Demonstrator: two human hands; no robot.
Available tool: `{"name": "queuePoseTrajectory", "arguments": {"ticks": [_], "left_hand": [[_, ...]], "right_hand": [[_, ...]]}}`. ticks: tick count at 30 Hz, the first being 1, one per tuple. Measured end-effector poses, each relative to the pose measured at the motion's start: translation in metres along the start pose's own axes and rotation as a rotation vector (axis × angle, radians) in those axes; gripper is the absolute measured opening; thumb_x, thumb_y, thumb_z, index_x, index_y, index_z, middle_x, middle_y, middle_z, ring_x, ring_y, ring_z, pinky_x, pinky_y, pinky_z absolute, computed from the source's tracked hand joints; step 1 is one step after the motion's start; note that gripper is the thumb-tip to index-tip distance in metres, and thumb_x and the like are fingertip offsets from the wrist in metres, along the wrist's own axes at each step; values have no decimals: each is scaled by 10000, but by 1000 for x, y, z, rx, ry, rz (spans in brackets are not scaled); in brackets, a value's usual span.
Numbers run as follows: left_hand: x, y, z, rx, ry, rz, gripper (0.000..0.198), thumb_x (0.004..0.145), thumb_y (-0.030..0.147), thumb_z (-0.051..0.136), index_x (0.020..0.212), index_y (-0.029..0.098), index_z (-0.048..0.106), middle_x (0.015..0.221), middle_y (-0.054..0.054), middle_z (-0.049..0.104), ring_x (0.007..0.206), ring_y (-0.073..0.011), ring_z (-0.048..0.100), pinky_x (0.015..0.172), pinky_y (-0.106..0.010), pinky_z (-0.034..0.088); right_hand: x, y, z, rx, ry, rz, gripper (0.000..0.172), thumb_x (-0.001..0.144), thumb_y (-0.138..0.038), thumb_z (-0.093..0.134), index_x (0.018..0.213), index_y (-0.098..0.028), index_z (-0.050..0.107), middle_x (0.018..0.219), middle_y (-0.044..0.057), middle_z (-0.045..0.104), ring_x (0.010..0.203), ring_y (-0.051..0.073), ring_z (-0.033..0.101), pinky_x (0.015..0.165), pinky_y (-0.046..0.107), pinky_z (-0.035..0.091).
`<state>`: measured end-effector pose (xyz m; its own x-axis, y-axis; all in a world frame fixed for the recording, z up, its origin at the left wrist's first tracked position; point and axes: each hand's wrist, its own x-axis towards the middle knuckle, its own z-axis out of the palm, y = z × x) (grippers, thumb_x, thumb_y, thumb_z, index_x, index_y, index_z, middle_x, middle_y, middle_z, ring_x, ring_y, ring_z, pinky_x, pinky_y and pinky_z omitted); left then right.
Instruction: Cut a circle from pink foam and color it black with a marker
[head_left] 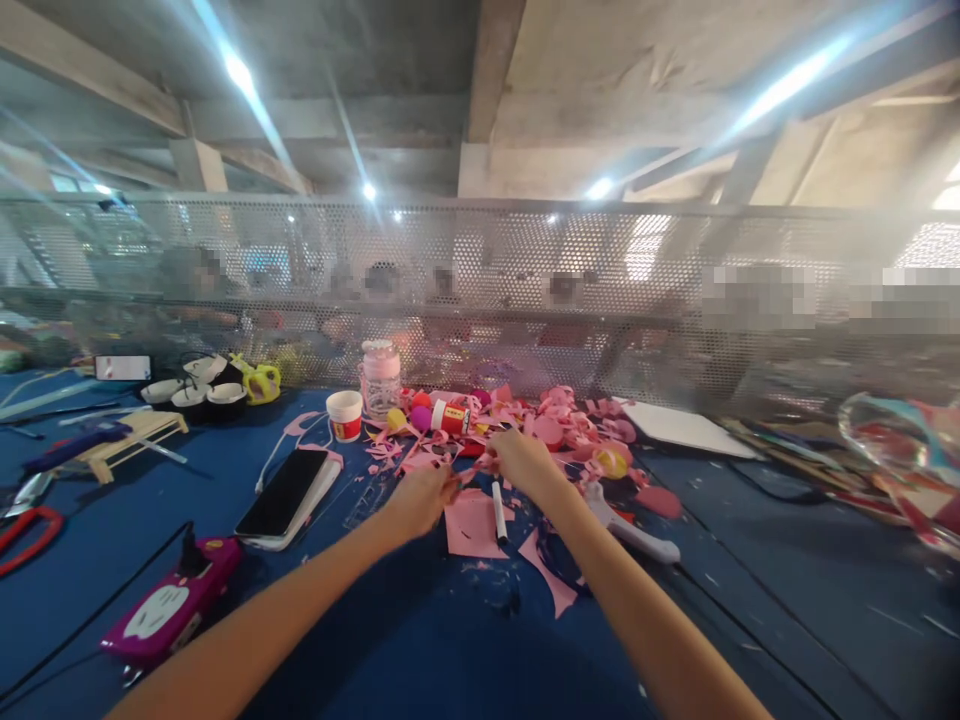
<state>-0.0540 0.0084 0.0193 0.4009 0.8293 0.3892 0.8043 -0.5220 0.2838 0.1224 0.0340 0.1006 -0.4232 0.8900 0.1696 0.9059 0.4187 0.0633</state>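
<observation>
My left hand (421, 503) and my right hand (519, 462) are close together over the middle of the table, fingers bent into pinches. A small pink piece (470, 474), paper or thin foam, stretches between their fingertips; its shape is partly hidden. Just below lie a flat pink sheet (469, 530) and a white marker with a dark end (499, 510). A heap of pink scraps (559, 410) spreads behind my hands, with a red-and-white paper cup (452, 417) on its side among coloured balls. To the right of my right wrist rests a white glue gun or similar handled tool (637, 532).
On the left are a phone (285, 490), a purple power strip (174, 605), an upright paper cup (345, 415), a clear bottle (382, 378), red-handled scissors (30, 535) and a small wooden rack (124, 445). A perforated metal screen (495, 250) closes off the back. Cables cross both sides.
</observation>
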Motion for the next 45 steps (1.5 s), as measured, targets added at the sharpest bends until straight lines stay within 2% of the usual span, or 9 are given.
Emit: {"name": "queuePoseTrajectory", "arguments": {"ticks": [3,6,11,16,24,32,41,45], "left_hand": [[-10,3,23,14,-8,-129,277,915,217,369,1102,104,539,823,-126,684,786,-226,658,666,-301,481],[-12,5,33,9,-1,-198,320,918,217,351,1186,116,495,913,-127,686,867,-222,650,724,-302,482],[-10,8,29,-19,9,-238,309,924,203,328,1146,119,527,908,-124,688,821,-220,657,679,-289,474],[-11,12,25,-34,-15,-266,286,930,202,329,1098,123,547,866,-116,683,812,-222,653,662,-286,455],[-11,13,21,-16,-78,-285,312,922,179,333,1156,93,521,934,-157,670,873,-248,639,716,-309,442],[-9,13,19,-23,-100,-300,343,920,190,321,1170,71,524,939,-170,672,863,-257,640,717,-320,448],[-9,10,23,-32,-103,-280,362,889,149,346,1187,68,534,1031,-180,650,949,-278,611,818,-374,442],[-9,7,26,-76,-72,-294,364,900,167,329,1188,72,530,976,-168,664,912,-265,618,787,-357,443]], "right_hand": [[1,-3,6,11,-2,6,161,758,-183,581,843,-168,716,939,126,708,923,260,644,745,284,456],[2,-3,9,19,27,47,220,785,-140,524,900,-174,708,966,130,702,948,262,642,762,295,459],[4,-8,9,26,92,188,328,799,-171,529,1114,-109,599,960,176,687,931,285,649,710,305,474],[4,-10,7,52,79,234,191,787,-214,533,881,-133,678,911,161,694,885,288,664,658,292,475],[3,-8,8,39,65,245,225,774,-177,516,902,-108,689,890,194,693,883,312,664,666,314,474],[6,-7,17,16,98,241,231,759,-151,505,872,-108,703,897,188,699,899,289,660,742,310,449],[9,-8,19,-11,137,219,223,755,-170,497,777,-132,715,833,160,714,859,275,657,869,373,380],[9,-8,20,-21,146,210,235,765,-170,485,801,-133,715,838,150,717,858,265,654,931,396,330]]}}
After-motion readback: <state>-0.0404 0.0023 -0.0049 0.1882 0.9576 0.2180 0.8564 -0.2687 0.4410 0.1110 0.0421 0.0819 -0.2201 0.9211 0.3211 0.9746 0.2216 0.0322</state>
